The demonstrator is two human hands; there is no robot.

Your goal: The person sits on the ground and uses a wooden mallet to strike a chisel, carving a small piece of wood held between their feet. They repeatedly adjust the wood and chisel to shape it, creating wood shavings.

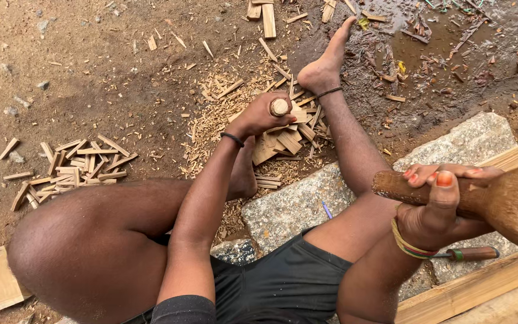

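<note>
Head view: a chisel handle (279, 107) is gripped upright by the left hand (259, 117) over split wood pieces (283, 141), while a wooden mallet (481, 201) is clenched, raised, in the right hand (436, 210).

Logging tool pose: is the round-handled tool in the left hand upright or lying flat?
Upright: the left hand wraps the tool handle, its round end facing the camera.

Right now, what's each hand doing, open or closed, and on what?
Left hand: closed round the handle of a tool stood over the wood pieces.
Right hand: closed on a wooden mallet.
</note>
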